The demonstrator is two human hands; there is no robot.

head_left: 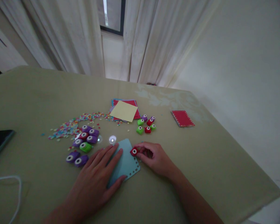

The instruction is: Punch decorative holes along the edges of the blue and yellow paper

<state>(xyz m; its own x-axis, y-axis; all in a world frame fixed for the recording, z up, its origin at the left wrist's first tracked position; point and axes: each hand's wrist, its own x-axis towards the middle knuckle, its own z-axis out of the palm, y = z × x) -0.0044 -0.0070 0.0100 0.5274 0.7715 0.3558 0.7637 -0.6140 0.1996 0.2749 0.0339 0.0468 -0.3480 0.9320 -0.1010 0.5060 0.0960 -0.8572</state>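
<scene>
A light blue sheet of paper [124, 161] lies on the table, with small punched holes along its lower and right edges. My left hand [96, 175] is spread flat across the sheet's left part, fingers stretched out and holding nothing. At the sheet's right edge, my right hand [154, 157] pinches a small red paper punch [134, 151] with a white round top between thumb and fingers. Left of my left hand sit several larger purple punches [81, 161], a green punch [85, 147] and a red one [84, 135].
Several small punches [147, 129] stand beyond my right hand. Coloured confetti [70, 128] is scattered at the back left. A paper stack [124, 111] with a yellow top sheet lies behind, and red square paper [182, 118] to the right. A dark device [0, 141] and white cable [20, 189] are left.
</scene>
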